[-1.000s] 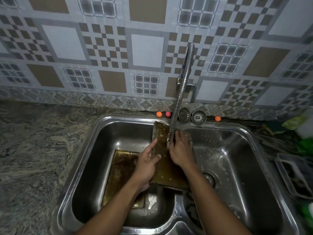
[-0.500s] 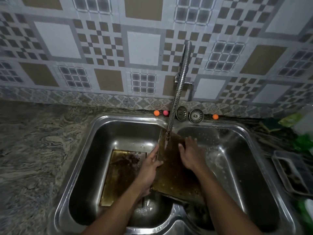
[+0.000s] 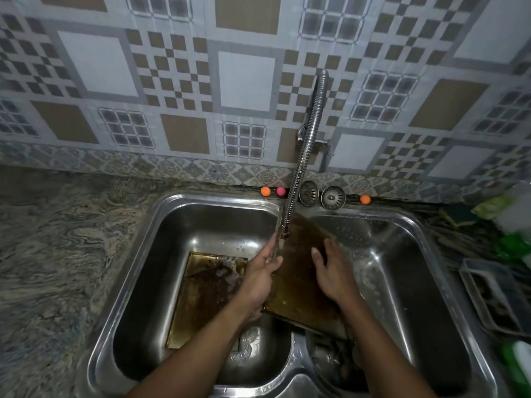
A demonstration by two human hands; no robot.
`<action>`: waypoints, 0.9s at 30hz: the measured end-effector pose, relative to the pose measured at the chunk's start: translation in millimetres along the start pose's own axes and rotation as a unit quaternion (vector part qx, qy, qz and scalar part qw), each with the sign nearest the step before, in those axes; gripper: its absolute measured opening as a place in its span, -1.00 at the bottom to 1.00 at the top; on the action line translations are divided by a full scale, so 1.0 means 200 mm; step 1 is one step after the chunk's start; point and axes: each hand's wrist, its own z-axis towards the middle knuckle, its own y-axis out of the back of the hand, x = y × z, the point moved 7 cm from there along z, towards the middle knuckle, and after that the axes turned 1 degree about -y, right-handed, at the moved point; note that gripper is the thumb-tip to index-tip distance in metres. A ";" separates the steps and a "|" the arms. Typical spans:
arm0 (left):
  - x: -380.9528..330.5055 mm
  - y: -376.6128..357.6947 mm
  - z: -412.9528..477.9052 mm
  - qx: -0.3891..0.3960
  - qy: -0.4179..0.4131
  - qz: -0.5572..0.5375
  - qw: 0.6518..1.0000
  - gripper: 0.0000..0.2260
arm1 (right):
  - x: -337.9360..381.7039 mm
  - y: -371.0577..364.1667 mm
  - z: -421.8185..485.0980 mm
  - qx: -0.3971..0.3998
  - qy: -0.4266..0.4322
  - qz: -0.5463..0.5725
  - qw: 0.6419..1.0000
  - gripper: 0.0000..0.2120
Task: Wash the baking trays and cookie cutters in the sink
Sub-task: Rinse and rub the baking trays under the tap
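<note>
Tray (image 3: 298, 285) leans on the sink (image 3: 290, 343) divider under the tap (image 3: 301, 156), left hand (image 3: 260, 278) gripping its edge to steady it, right hand (image 3: 333, 272) flat and open on it, probably for rubbing.

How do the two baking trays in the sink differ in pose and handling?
The tray in the left basin lies flat, untouched; the held tray tilts across the sink divider under the tap. The left hand grips its edge; the right hand rubs it. Both look brown and stained.
</note>
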 end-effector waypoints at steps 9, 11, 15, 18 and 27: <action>-0.10 0.10 0.04 -0.063 -0.046 -0.026 0.997 -0.51 | 0.48 -0.15 -0.34 0.035 0.246 -0.006 0.969 -0.50; -0.06 0.13 0.04 -0.075 -0.032 -0.026 0.996 -0.51 | 0.31 -0.15 -0.32 0.035 0.171 0.013 0.984 -0.45; -0.02 0.05 0.02 -0.072 -0.019 0.013 0.997 -0.51 | 0.12 -0.14 -0.03 0.019 0.018 0.052 0.998 -0.41; -0.08 0.00 0.02 -0.069 -0.035 0.028 0.997 -0.51 | 0.30 -0.12 0.06 0.017 0.079 0.068 0.994 -0.50; -0.12 0.04 0.03 -0.081 -0.042 0.026 0.996 -0.50 | 0.16 -0.10 -0.26 0.016 0.064 0.090 0.994 -0.40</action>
